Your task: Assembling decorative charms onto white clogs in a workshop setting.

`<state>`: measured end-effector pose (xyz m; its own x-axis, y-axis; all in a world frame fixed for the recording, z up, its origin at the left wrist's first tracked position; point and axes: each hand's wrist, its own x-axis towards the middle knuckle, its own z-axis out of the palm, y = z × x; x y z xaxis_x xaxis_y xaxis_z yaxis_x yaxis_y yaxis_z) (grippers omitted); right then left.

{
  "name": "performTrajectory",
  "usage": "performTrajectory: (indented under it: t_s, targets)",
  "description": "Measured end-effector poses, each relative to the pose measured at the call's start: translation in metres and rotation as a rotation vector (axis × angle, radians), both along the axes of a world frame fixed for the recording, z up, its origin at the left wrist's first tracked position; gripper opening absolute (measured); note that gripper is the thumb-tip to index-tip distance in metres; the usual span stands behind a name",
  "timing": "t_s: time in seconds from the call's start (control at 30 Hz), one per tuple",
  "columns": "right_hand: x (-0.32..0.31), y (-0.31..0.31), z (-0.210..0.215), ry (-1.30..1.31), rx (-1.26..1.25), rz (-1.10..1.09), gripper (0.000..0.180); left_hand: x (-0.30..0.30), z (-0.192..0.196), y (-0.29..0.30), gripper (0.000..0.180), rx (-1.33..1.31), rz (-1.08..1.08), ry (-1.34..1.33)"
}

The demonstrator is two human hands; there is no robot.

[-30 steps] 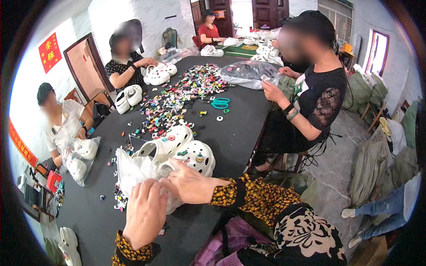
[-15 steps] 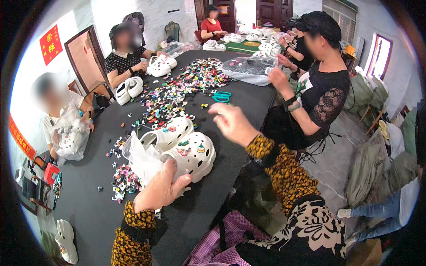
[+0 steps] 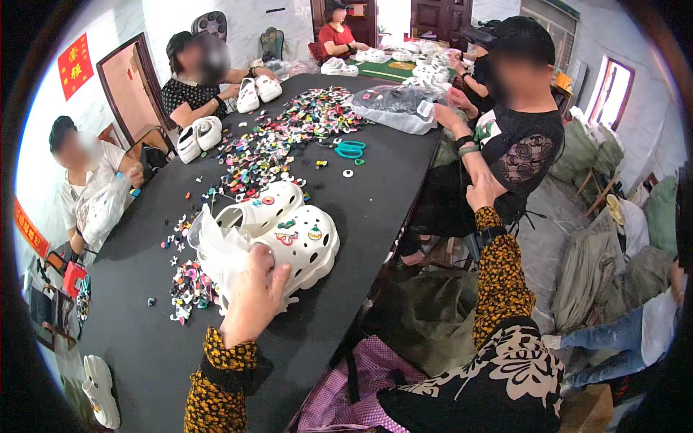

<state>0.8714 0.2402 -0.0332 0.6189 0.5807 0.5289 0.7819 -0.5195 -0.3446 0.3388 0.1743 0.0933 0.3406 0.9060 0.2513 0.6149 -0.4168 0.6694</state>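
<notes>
A pair of white clogs (image 3: 321, 249) with colourful charms in their holes lies on the black table in front of me. My left hand (image 3: 254, 292) is closed at the heel of the nearer clog, its thumb along the edge. Crumpled translucent plastic (image 3: 215, 249) bunches beside that hand and covers part of the heels; my fingers are partly hidden. My right hand (image 3: 482, 193) is out at the right, away from the clogs, its fingers curled in beside a co-worker's forearm (image 3: 475, 162). Whether it touches the arm or holds anything is not clear.
Loose charms (image 3: 267, 148) spread in a heap up the table, with a smaller pile (image 3: 191, 289) left of the clogs. Teal-handled scissors (image 3: 350, 149) and a plastic-wrapped bundle (image 3: 397, 108) lie farther off. Several co-workers sit around the table. A purple checked bag (image 3: 361, 390) is below its edge.
My right hand has swung from above the clogs out to the right, beside the co-worker's arm. A small white round piece now shows near the scissors. My left hand stays at the clog.
</notes>
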Motion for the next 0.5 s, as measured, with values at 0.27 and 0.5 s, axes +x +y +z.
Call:
performTrajectory:
  t_s: [0.27,0.5]
  targets:
    - [-0.072,0.019,0.035,-0.09,0.282,0.513,0.04,0.009,0.024,-0.029,0.04,0.367,-0.062,0.185]
    - [-0.115,0.084,0.067,0.082,0.126,0.591,0.052,-0.013,0.055,-0.045,0.029,0.549,0.071,0.251]
